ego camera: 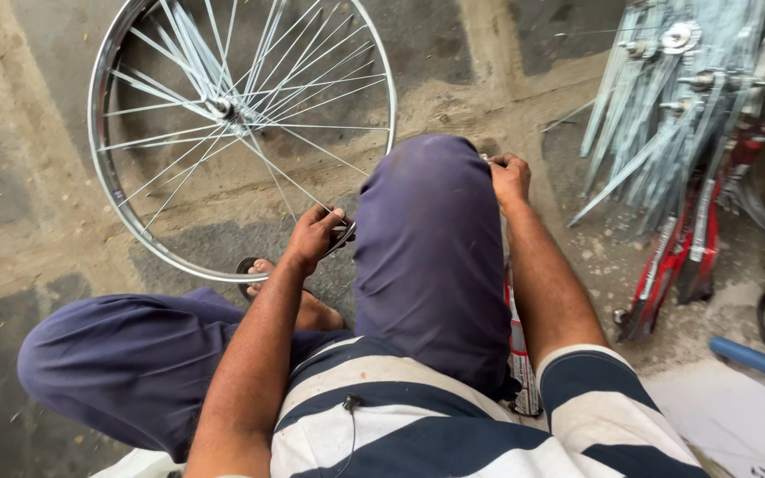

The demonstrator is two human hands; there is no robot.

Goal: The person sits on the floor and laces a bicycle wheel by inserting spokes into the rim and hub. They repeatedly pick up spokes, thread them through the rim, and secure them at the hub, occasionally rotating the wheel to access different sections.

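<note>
view: head camera looking down on a seated person, knees up, concrete floor (28, 177) with sandy patches
left hand: left hand (314, 235) at the lower right edge of the bicycle wheel (241, 133), fingers curled shut around the rim (104, 168) where it meets the raised knee; thumb on top, small dark part under the fingertips, can't tell what it is
right hand: right hand (508, 177) on the far side of the raised knee (431, 248), fingers bunched together and pinching something small and metallic at the top of the knee; the object is mostly hidden, can't name it
wheel: chrome rim, thin silver spokes crossing to a hub (223, 108) at upper middle; stands tilted on the floor in front of the person, lower right edge touching the left hand and knee; no tyre on it
legs: dark blue trousers, right knee upright between the two hands, left leg folded flat to the left; bare foot (298, 301) in a dark sandal just under the rim
shirt: white and navy striped shirt (453, 425) at bottom of frame, small black clip mic on the chest
right side: bundle of loose silver spokes (657, 115) fanned out at upper right, well apart from the hands; red metal frame parts (683, 248) lying below them; blue-handled tool (750, 358) on the floor near the right edge; white sheet (737, 416) at lower right corner
between leg and right arm: narrow red and white strip of packaging, partly hidden
</note>
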